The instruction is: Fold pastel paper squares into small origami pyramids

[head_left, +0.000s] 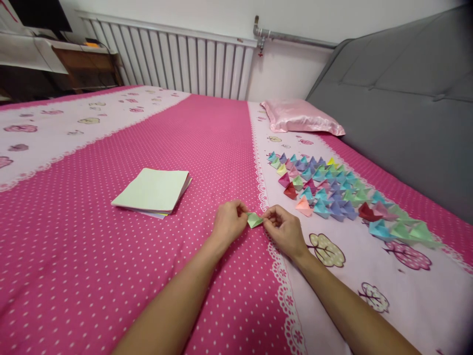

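1. Lots lying abt: a stack of sq. paper (155,190), pale green on top, is sitting on the pink bedspread (155,276), fwd & L of the L hand (229,220).
2. Rows of small paper boats (352,198) (blue, purple, green, pink, red etc.) are standing to the R, well apart from the R hand (285,229).
3. A shiny pink pillow (301,117) is lying farther back, nr the grey headboard (402,98) that's rising along the R side.
4. At the back, a white radiator (177,56) is running along the wall (284,74), w/ a pipe (299,39) to its R; a desk (86,61) w/ a dark screen (40,15) is standing far L.
5. In the way: the hands are hiding both ends of the green paper piece (254,220), & the forearms (181,296) are covering some bedspread.
6. That piece is sitting btwn the hands, nr the lace-print edge (284,286); can't tell if it's touching cloth.
7. Its long axis is running roughly L–R, an end pointing at each hand; can't tell which is its front.
8. L hand: thumb & fingers are pinching its L end. R hand: likewise pinching its R end.
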`<state>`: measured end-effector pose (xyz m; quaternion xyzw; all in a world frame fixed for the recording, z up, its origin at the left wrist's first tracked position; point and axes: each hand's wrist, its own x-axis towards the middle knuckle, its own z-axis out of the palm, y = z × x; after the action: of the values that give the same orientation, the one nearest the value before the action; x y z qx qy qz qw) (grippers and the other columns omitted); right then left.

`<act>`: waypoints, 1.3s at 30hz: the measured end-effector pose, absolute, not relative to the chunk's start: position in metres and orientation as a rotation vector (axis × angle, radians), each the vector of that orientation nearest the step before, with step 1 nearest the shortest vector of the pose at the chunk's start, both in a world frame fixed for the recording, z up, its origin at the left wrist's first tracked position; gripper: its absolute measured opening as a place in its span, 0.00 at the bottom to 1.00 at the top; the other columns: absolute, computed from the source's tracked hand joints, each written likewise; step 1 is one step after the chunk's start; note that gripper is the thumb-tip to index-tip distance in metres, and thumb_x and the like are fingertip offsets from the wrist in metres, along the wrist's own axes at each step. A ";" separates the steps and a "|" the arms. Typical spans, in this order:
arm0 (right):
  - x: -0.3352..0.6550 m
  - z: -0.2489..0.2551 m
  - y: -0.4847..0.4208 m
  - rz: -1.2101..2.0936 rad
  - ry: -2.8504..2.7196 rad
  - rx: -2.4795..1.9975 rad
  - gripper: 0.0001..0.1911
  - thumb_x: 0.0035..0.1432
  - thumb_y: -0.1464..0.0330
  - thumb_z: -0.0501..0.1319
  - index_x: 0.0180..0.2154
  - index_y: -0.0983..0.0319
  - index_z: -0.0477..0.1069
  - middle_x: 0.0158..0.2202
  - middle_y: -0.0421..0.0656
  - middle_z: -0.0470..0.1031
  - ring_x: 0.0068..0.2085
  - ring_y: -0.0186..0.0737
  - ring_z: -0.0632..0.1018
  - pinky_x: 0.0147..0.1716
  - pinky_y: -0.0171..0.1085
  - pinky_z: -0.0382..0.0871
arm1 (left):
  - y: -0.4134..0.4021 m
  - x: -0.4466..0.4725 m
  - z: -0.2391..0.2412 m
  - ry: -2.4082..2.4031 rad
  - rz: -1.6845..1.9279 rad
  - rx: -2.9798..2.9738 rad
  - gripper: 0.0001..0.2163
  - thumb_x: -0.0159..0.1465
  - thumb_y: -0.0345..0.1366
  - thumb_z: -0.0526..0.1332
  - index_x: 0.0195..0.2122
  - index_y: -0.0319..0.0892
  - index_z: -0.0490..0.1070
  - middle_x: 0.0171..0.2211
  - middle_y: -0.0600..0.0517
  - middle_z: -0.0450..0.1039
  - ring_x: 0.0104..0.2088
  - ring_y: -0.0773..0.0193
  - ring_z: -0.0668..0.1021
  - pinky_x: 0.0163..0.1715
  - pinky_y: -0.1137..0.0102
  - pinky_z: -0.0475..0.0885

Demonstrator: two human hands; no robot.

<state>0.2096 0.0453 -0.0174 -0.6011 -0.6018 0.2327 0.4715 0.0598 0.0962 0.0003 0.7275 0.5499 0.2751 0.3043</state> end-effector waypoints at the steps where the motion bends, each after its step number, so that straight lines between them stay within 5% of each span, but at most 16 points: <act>1: 0.210 -0.018 0.045 0.562 -1.462 -1.482 0.01 0.47 0.71 0.57 0.28 0.62 0.66 0.21 0.36 0.67 0.21 0.32 0.68 0.22 0.31 0.63 | 0.097 0.060 0.000 1.471 0.724 1.938 0.08 0.52 0.26 0.55 0.29 0.39 0.73 0.27 0.50 0.76 0.27 0.65 0.74 0.29 0.72 0.65; 7: 0.210 -0.017 0.044 0.501 -1.466 -1.536 0.03 0.44 0.74 0.57 0.26 0.61 0.66 0.18 0.34 0.64 0.20 0.30 0.66 0.20 0.30 0.60 | 0.095 0.058 0.002 1.529 0.673 2.014 0.08 0.53 0.25 0.54 0.30 0.41 0.71 0.27 0.51 0.74 0.29 0.64 0.73 0.31 0.71 0.64; 15: 0.208 -0.015 0.040 0.268 -1.639 -1.445 0.06 0.45 0.77 0.55 0.26 0.62 0.68 0.32 0.40 0.69 0.22 0.30 0.69 0.23 0.31 0.65 | 0.088 0.059 0.009 1.501 0.614 2.230 0.09 0.57 0.29 0.53 0.30 0.42 0.73 0.34 0.49 0.72 0.33 0.62 0.73 0.33 0.69 0.65; 24: 0.207 -0.013 0.040 0.170 -1.702 -1.489 0.09 0.48 0.77 0.55 0.31 0.62 0.70 0.33 0.41 0.70 0.23 0.30 0.71 0.27 0.33 0.67 | 0.088 0.058 0.004 1.386 0.523 2.363 0.13 0.60 0.29 0.48 0.36 0.39 0.73 0.40 0.46 0.69 0.38 0.60 0.73 0.39 0.67 0.67; 33: 0.205 -0.015 0.034 0.128 -1.965 -1.679 0.13 0.53 0.70 0.56 0.37 0.56 0.77 0.55 0.44 0.67 0.45 0.43 0.76 0.43 0.40 0.71 | 0.088 0.059 -0.002 1.289 0.479 2.356 0.10 0.57 0.29 0.51 0.30 0.39 0.72 0.38 0.46 0.68 0.40 0.60 0.72 0.42 0.68 0.67; 39: 0.204 -0.015 0.033 0.139 -2.065 -1.678 0.16 0.55 0.71 0.53 0.41 0.56 0.76 0.57 0.45 0.64 0.51 0.43 0.73 0.50 0.42 0.67 | 0.087 0.059 -0.002 1.278 0.397 2.387 0.11 0.59 0.32 0.51 0.30 0.40 0.74 0.34 0.47 0.69 0.38 0.61 0.73 0.40 0.68 0.67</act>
<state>0.2037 0.0326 -0.0153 -0.6121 -0.7530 0.0508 0.2363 0.0588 0.0874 -0.0016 0.8544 0.4575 0.1422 0.2012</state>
